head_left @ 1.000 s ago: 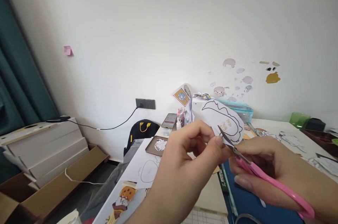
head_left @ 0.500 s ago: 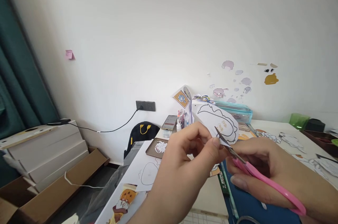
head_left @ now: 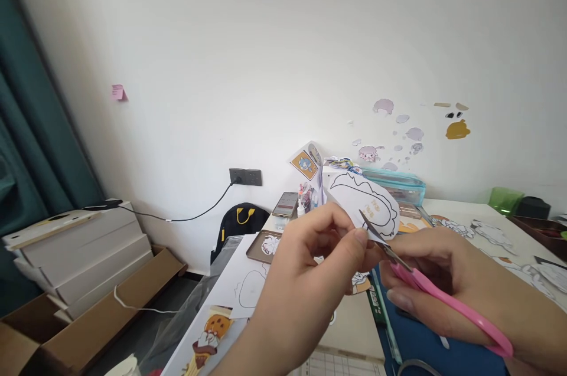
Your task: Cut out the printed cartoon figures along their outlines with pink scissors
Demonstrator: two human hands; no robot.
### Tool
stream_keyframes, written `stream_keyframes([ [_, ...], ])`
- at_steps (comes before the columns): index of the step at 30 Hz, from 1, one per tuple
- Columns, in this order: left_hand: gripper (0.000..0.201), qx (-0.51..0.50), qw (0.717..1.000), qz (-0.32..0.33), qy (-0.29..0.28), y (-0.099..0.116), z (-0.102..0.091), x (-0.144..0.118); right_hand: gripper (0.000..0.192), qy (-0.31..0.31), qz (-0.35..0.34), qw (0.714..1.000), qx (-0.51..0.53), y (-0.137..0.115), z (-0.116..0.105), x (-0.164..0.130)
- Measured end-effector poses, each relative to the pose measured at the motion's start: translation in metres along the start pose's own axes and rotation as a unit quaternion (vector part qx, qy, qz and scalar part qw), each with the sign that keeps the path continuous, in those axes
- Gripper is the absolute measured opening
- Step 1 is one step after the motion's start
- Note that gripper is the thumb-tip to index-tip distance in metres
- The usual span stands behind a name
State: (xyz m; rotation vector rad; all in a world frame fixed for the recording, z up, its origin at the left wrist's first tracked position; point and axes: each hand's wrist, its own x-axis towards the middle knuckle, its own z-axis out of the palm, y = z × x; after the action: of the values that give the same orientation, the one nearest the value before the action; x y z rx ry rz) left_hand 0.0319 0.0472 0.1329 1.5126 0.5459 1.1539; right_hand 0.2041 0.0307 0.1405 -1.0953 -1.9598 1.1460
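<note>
Pink scissors point(head_left: 465, 312), one pair, sat gripped in my right hand point(head_left: 452, 272); my left hand point(head_left: 316, 275) pinched one outlined paper point(head_left: 357, 198).

From the bare right hand point(head_left: 447, 272), the left hand point(head_left: 314, 272) blocks nine o'clock, a rectangular turquoise-edged clear plastic case point(head_left: 410, 190) eleven, with open air above it.

PLACE: probably a home room | teal curtain point(head_left: 39, 128) | paper cutouts point(head_left: 458, 130) on wall point(head_left: 221, 57) | black backpack point(head_left: 234, 219) | white desk point(head_left: 458, 206)
</note>
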Motion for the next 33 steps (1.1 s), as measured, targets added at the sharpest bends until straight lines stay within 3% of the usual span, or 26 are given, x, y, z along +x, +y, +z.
stream_keyframes([
  [18, 0.025, -0.016, 1.0, 0.007, 0.001, -0.0006, 0.0013, -0.001, 0.025, -0.006, 0.016, 0.999, 0.032, 0.0066, 0.0025, -0.0008],
  [26, 0.026, -0.026, 1.0, 0.008, -0.001, 0.0008, 0.0008, 0.0012, 0.029, 0.016, -0.012, 0.998, -0.054, 0.0073, -0.0003, -0.0002],
  [33, 0.027, -0.016, 1.0, 0.003, 0.0, 0.0008, 0.001, -0.0004, 0.028, 0.0, -0.009, 1.0, -0.027, 0.0046, 0.0008, -0.0001],
])
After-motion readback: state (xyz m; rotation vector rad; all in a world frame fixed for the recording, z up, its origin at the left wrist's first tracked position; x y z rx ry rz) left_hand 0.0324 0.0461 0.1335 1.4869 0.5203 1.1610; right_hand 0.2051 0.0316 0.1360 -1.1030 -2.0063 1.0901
